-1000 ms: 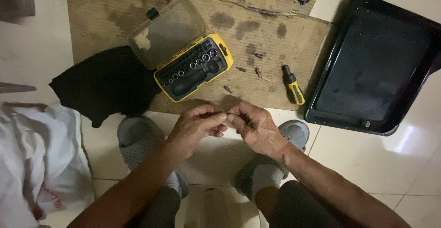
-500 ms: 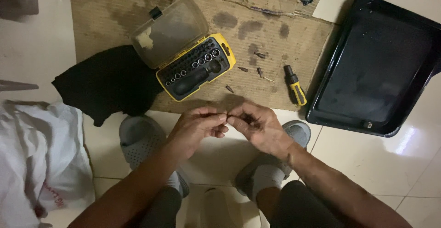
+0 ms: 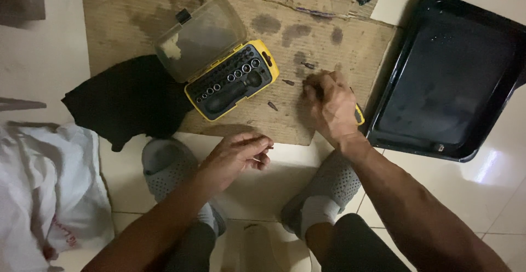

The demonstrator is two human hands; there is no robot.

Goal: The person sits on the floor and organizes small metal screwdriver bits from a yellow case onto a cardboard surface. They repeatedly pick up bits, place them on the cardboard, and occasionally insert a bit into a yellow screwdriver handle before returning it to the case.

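Right hand [image 3: 331,107] touches cardboard [image 3: 126,25] (three loose bits [image 3: 272,105]).

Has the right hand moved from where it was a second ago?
Yes. The right hand has left the left hand and reached forward onto the cardboard, beside the black tray.

The left hand [image 3: 236,154] hangs low between the knees, fingers curled and pinched together at their tips, forearm running down to the lower left; the right hand [image 3: 331,106] reaches forward, palm down, fingers bent downward, its bare forearm stretching to the lower right.
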